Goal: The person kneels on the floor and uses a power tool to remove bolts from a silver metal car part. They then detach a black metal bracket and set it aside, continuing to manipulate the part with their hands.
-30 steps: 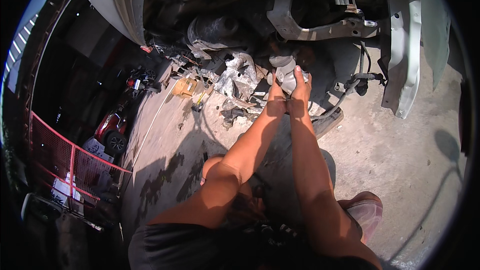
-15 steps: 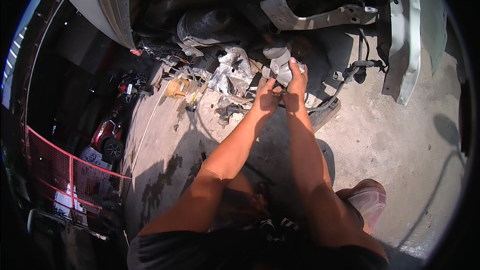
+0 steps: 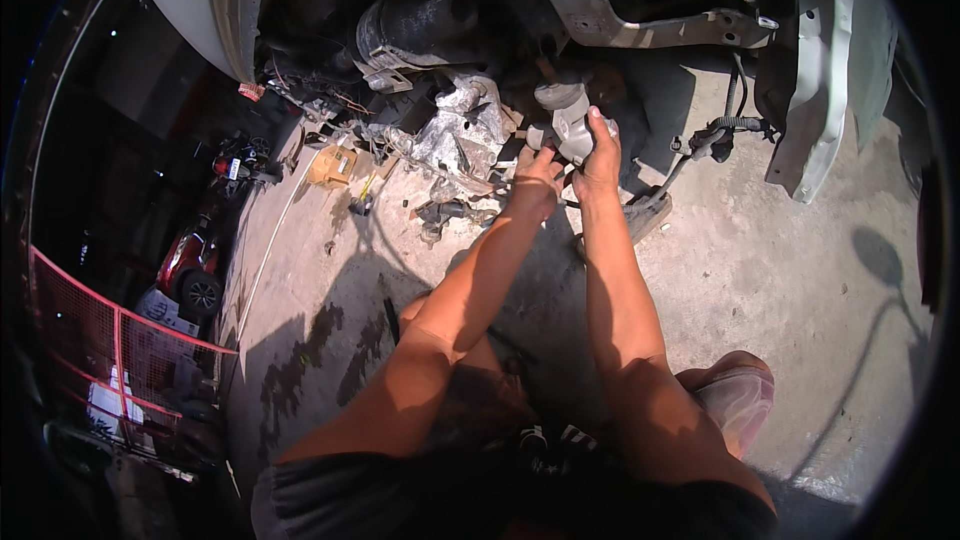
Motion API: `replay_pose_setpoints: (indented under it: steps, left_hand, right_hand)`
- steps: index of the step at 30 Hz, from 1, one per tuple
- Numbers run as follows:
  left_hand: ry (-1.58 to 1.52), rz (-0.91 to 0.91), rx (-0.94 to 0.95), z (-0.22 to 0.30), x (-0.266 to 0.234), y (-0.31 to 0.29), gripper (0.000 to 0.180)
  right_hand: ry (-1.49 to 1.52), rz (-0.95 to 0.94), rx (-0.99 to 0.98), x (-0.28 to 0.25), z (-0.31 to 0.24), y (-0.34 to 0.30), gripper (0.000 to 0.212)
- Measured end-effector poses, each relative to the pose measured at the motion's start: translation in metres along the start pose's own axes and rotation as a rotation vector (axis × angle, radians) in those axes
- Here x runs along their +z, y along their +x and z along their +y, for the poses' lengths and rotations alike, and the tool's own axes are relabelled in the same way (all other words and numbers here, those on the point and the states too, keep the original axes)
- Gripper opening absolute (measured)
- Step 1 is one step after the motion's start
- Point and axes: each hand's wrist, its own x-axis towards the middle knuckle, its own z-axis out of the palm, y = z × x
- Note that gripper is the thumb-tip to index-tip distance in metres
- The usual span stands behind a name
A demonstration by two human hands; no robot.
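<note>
Both arms reach forward to a grey, rounded metal car part [image 3: 571,128] beneath the opened front of a vehicle. My right hand [image 3: 598,166] is closed round the right side of this part, its thumb lying along the top. Just left of it, my left hand [image 3: 537,183] has curled fingers at the part's lower left end. What those left fingers hold is hidden. Left of the hands lies a crumpled silvery metal shield [image 3: 465,125]. A dark metal fitting [image 3: 432,220] rests on the concrete nearer to me.
A pale metal bracket [image 3: 640,32] hangs overhead, and a white body panel [image 3: 826,90] stands at the right. A cable with a connector [image 3: 716,138] dangles beside it. A cardboard box [image 3: 332,166] sits on the floor at the left, with a red mesh fence [image 3: 90,325] beyond.
My view has shifted slightly, so the scene sits a little differently. My left fingers have moved a little on the part's lower end. My right hand keeps its hold.
</note>
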Motion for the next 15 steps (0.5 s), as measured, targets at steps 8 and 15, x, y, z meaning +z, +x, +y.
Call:
replay_pose_setpoints:
  steps: [8, 15]
  left_hand:
    - [0.056, -0.002, -0.008, 0.002, -0.006, 0.009, 0.048]
    - [0.141, -0.147, 0.023, 0.011, 0.009, -0.005, 0.033]
  right_hand:
    - [0.012, -0.022, 0.017, 0.001, 0.009, 0.007, 0.042]
    - [-0.010, 0.017, -0.059, -0.017, 0.015, 0.026, 0.106]
